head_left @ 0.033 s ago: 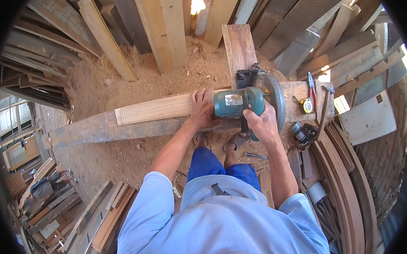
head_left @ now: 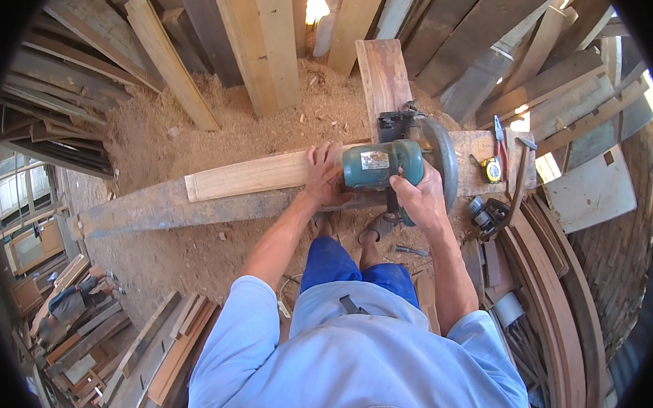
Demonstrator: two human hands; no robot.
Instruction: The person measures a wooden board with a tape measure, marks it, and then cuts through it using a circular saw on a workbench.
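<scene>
My right hand is wrapped round the rear handle of a green circular saw with a grey blade guard. The saw rests over the right end of a pale wooden board. My left hand grips that board just left of the saw motor, fingers over its top and thumb toward me. The board lies along a long, worn timber beam. The saw body hides the board's right end, and the blade cannot be seen.
On the bench's right end lie a yellow tape measure, red-handled pliers and a hammer. Another power tool sits beside it. A short plank extends beyond the saw. Boards lean all around over sawdust.
</scene>
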